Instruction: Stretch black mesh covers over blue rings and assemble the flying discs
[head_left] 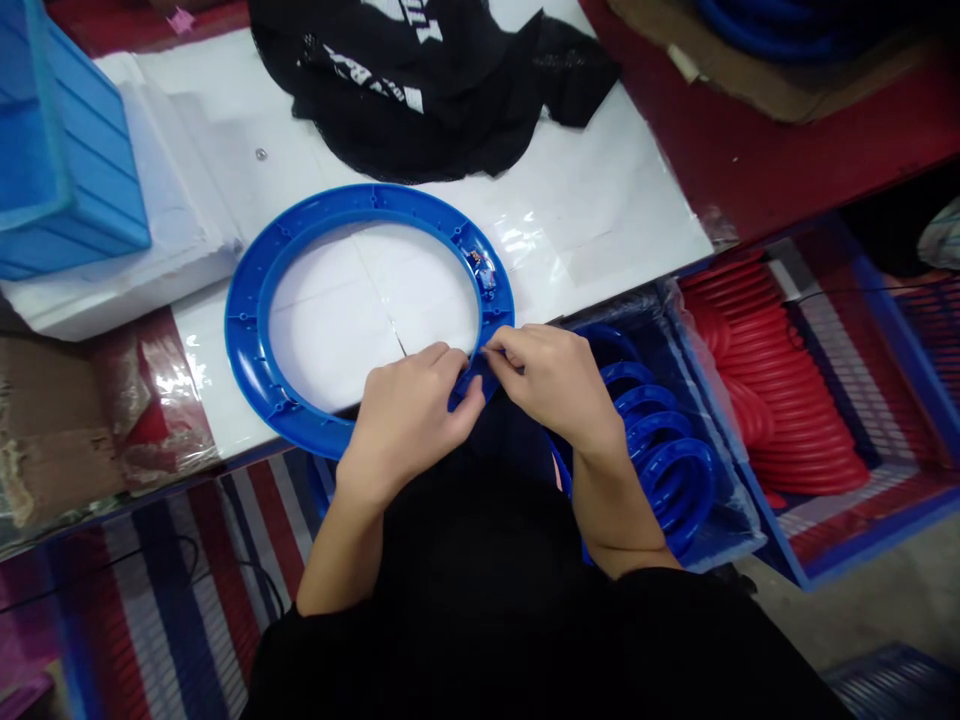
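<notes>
A large blue plastic ring lies on the white work surface, its hollow side with ribs and small posts facing up. A small electronic part sits in its channel at the upper right. My left hand is closed round the ring's near right edge, fingers curled over the inner rim and thumb apart. Just right of it, my right hand pinches at the same stretch of the ring. Whatever lies between its thumb and forefinger is too small to make out.
Black cloth with white print lies at the back. On the left, a light-blue bin stands on white foam. A crate of blue rings and a crate of red rings sit lower right. A small metal piece lies on the surface.
</notes>
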